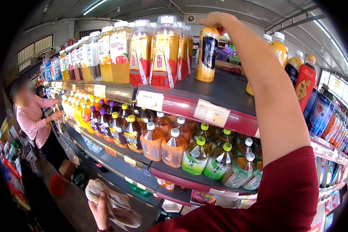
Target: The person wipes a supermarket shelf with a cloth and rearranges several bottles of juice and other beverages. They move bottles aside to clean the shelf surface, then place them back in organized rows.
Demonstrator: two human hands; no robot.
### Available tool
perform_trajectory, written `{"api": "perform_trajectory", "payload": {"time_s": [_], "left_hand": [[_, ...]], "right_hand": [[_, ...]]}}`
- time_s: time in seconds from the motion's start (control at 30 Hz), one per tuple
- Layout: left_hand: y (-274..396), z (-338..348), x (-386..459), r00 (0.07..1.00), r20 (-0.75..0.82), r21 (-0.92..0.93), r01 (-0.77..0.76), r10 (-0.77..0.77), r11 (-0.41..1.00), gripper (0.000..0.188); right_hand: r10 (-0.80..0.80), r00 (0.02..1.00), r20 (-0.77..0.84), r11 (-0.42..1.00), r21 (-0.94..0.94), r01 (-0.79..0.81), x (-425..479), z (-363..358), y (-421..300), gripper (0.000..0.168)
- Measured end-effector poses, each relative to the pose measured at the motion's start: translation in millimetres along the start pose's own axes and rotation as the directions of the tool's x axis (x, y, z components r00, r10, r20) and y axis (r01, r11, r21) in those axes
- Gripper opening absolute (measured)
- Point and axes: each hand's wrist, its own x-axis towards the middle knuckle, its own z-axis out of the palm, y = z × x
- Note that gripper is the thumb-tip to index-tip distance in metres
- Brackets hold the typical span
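Note:
My right hand [220,21] reaches up over the top shelf and grips a yellow bottle with a dark blue label [208,55] by its top, hiding the cap. The bottle stands nearly upright at the shelf surface; whether its base bears on it is hard to tell. Just left of it are juice drink bottles with red and gold labels [164,55]. A bare stretch of dark top shelf [229,90] shows to its right. Low in the view, my left hand [100,207] holds a crumpled, stained cloth [116,203], away from the shelves.
Green tea bottles [195,156] and orange-coloured drink bottles [174,148] line the shelf below. Price tags [211,112] run along the red shelf edge. More bottles [306,81] stand right of my forearm. At the left, a person in pink [34,119] reaches towards the shelves, near a cardboard box [67,169].

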Motion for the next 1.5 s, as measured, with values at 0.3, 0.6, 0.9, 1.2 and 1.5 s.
{"api": "perform_trajectory", "payload": {"time_s": [0.3, 0.6, 0.9, 1.2, 1.5], "left_hand": [[4.5, 7.8, 6.3, 0.998, 0.043, -0.014, -0.036, 0.037, 0.999, 0.035], [1.3, 9.2, 2.9, 0.999, 0.028, -0.049, -0.039, 0.041, 0.998, 0.037], [4.0, 5.6, 10.0, 0.998, 0.066, -0.04, -0.007, 0.01, 0.999, 0.038], [-9.3, 6.3, 21.4, 0.998, 0.047, 0.015, -0.034, 0.034, 0.999, 0.044], [-11.9, 1.0, 23.6, 0.999, 0.051, -0.031, 0.0, 0.002, 1.0, 0.043]], "right_hand": [[-0.202, 0.979, 0.038, 0.965, -0.161, 0.206, 30.8, -1.2, 25.6, 0.048], [-0.304, 0.953, 0.011, 0.913, -0.283, 0.294, 59.0, -2.4, 59.2, 0.045], [-0.246, 0.952, 0.183, 0.635, -0.711, 0.301, 21.5, -20.3, 101.9, 0.027], [0.27, 0.958, -0.101, 0.825, -0.488, -0.284, 35.8, 5.3, 126.1, 0.03], [0.313, 0.949, -0.036, 0.785, -0.553, -0.28, 38.4, 8.1, 115.7, 0.033]]}}
